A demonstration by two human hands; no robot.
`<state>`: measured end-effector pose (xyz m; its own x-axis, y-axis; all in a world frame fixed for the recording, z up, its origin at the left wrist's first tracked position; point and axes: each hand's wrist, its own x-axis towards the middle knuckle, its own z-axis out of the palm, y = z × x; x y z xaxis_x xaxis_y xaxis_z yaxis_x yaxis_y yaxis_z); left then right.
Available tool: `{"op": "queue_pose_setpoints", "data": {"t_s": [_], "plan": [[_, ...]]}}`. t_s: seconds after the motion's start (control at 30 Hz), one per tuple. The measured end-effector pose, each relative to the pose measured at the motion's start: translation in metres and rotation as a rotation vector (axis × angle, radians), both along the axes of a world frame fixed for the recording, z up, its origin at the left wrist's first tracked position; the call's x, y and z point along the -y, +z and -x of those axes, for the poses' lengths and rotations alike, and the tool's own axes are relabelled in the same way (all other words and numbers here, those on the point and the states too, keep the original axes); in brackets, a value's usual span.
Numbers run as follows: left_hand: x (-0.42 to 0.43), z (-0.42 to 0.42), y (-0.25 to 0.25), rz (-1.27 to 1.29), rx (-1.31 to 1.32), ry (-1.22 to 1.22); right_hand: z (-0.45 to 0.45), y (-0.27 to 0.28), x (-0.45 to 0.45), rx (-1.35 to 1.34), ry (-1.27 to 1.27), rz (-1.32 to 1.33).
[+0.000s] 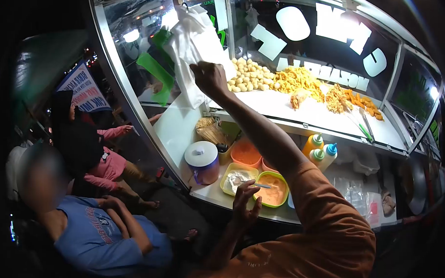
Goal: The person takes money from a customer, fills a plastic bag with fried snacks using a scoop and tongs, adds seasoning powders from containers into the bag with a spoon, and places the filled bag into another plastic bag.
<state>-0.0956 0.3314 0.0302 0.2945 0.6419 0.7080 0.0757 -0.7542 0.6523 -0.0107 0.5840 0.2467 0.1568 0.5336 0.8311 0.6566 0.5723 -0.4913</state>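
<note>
My right hand [210,78] is raised at the far end of my outstretched arm. Its fingers are closed at the edge of a bundle of white plastic bags [192,47] hanging from a hook. Lower down, my left hand [245,203] is half curled, with a gap between thumb and fingers. Its fingertips overlap a spoon [262,185], and whether they touch it is unclear. The spoon lies across the rims of a tub of white powder [230,182] and a yellow-green tub of orange powder [272,196].
A lidded jug [202,162], a tub of orange-red powder [246,153] and squeeze bottles [317,148] stand on the counter. Above, the lit shelf holds round balls [252,75], fried pieces [301,82] and tongs [365,126]. A person in blue [108,231] stands at left.
</note>
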Motion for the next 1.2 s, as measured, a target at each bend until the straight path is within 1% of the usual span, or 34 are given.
{"op": "queue_pose_setpoints", "data": {"t_s": [0.07, 0.1, 0.13, 0.17, 0.2, 0.23, 0.27, 0.3, 0.33, 0.37, 0.4, 0.43, 0.47, 0.5, 0.53, 0.57, 0.6, 0.63, 0.7, 0.77, 0.8, 0.83, 0.87, 0.9, 0.93, 0.97, 1.0, 1.03, 1.1, 1.13, 1.17, 1.2], "plan": [[-0.007, 0.001, 0.002, 0.025, 0.022, -0.006, -0.002, -0.019, -0.004, 0.282, 0.022, -0.152], [-0.011, 0.001, 0.002, 0.059, 0.037, -0.013, -0.007, -0.034, 0.005, 0.500, 0.090, -0.211], [-0.015, 0.000, 0.000, 0.096, 0.052, -0.023, -0.007, -0.042, 0.026, 0.615, 0.169, -0.100], [-0.023, -0.002, -0.003, 0.096, 0.072, -0.020, -0.008, -0.048, 0.051, 0.538, 0.332, -0.078], [-0.037, -0.003, -0.011, 0.075, 0.093, -0.054, -0.012, -0.047, 0.080, 0.486, 0.392, -0.058], [-0.046, -0.005, -0.017, 0.054, 0.120, -0.088, -0.019, -0.046, 0.103, 0.383, 0.463, -0.184], [-0.045, -0.010, -0.013, 0.413, 0.342, -0.273, -0.029, -0.049, 0.130, 0.248, 0.478, -0.054], [-0.054, -0.011, -0.007, 0.528, 0.359, -0.320, -0.038, -0.050, 0.153, 0.142, 0.449, -0.020], [-0.062, -0.017, -0.006, 0.650, 0.532, -0.461, -0.058, -0.056, 0.177, 0.053, 0.470, 0.222], [-0.067, -0.023, -0.006, 0.773, 0.703, -0.601, -0.065, -0.039, 0.214, -0.059, 0.476, 0.282], [-0.068, -0.028, -0.001, 0.712, 0.621, -0.544, -0.075, -0.054, 0.227, -0.357, 0.652, 0.322], [-0.071, -0.029, -0.012, 0.784, 0.801, -0.798, -0.093, -0.068, 0.240, -0.335, 0.554, 0.373], [-0.075, -0.030, -0.022, 0.878, 0.966, -1.049, -0.107, -0.077, 0.259, -0.516, 0.579, 0.474], [-0.066, -0.028, -0.012, 1.038, 1.024, -1.062, -0.120, -0.081, 0.276, -0.597, 0.580, 0.551], [-0.056, -0.029, -0.008, 0.940, 0.866, -0.917, -0.132, -0.085, 0.292, -0.682, 0.577, 0.625], [-0.044, -0.032, -0.003, 1.006, 1.013, -1.076, -0.148, -0.093, 0.304, -0.664, 0.554, 0.680], [-0.033, -0.036, 0.004, 1.080, 1.155, -1.234, -0.163, -0.100, 0.318, -0.706, 0.589, 0.743], [-0.018, -0.036, -0.001, 1.063, 0.966, -1.032, -0.177, -0.110, 0.331, -0.686, 0.640, 0.753], [0.012, -0.026, -0.009, 1.189, 0.828, -1.048, -0.197, -0.124, 0.357, -0.673, 0.702, 0.789], [0.041, -0.027, -0.019, 1.100, 0.646, -0.938, -0.204, -0.137, 0.372, -0.639, 0.610, 0.769], [0.052, -0.026, -0.013, 1.061, 0.463, -0.879, -0.206, -0.144, 0.380, -0.628, 0.560, 0.752], [0.064, -0.027, -0.003, 1.015, 0.278, -0.826, -0.208, -0.150, 0.386, -0.608, 0.565, 0.761], [0.078, -0.032, 0.005, 1.052, 0.292, -0.768, -0.211, -0.155, 0.392, -0.585, 0.564, 0.767], [0.087, -0.034, 0.003, 1.120, 0.229, -0.677, -0.216, -0.155, 0.397, -0.560, 0.561, 0.772], [0.096, -0.035, -0.003, 1.182, 0.165, -0.586, -0.227, -0.149, 0.404, -0.427, 0.496, 0.950], [0.103, -0.037, -0.010, 1.243, 0.099, -0.496, -0.231, -0.156, 0.403, -0.149, 0.167, 0.691], [0.110, -0.043, -0.022, 1.227, 0.257, -0.487, -0.232, -0.172, 0.398, 0.121, -0.162, 0.428], [0.111, -0.053, -0.027, 1.167, 0.313, -0.467, -0.233, -0.179, 0.396, 0.389, -0.489, 0.158], [0.120, -0.073, -0.036, 1.077, 0.439, -0.412, -0.251, -0.161, 0.389, -0.181, -0.387, 0.131], [0.128, -0.080, -0.027, 0.918, 0.276, -0.349, -0.249, -0.134, 0.399, -0.142, -0.361, 0.305], [0.134, -0.090, -0.007, 0.885, 0.160, -0.245, -0.243, -0.112, 0.406, -0.106, -0.326, 0.472], [0.139, -0.099, 0.013, 0.856, 0.043, -0.143, -0.238, -0.115, 0.403, 0.080, -0.166, 0.595]]}}
